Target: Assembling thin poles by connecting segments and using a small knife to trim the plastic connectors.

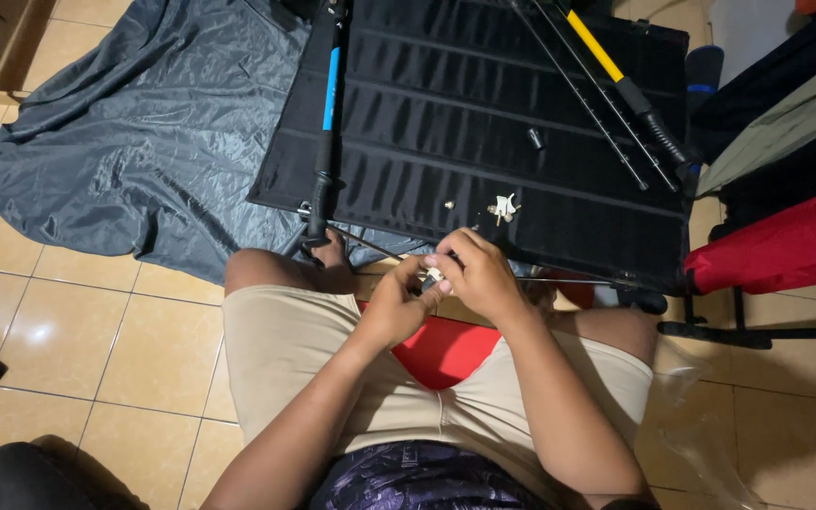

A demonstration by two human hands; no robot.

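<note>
Looking down from a head camera, the view shows a seated person in beige shorts on a tan tiled floor (68, 321), knees apart, hands meeting above a red seat (446, 351). At far left, a grey sheet of shiny fabric (144, 132) lies crumpled and spread, seemingly to keep gear off the tiles. On its right edge rests a black ribbed mat (484, 123), laid flat as a work surface so small parts show up against it. A black rod with a blue band (331, 104) runs down the mat's left side, its lower end by the person's left knee.

The left hand (397, 307) is curled closed around a small pale part (432, 275), pinching it from below. The right hand (484, 276) is closed over the same part from above, fingertips bent in, so the two hands steady it between them just off the near edge of the mat. A thin wire-like rod (370, 246) seems to run towards the hands; whether it joins the part cannot be told.

Just beyond the hands, small white and metal pieces (502, 208) sit on the mat within easy reach. Further right, a yellow-and-black rod (630, 90) and thinner dark rods (587, 104) lie diagonally. At far right is a red folded chair (776, 247).
</note>
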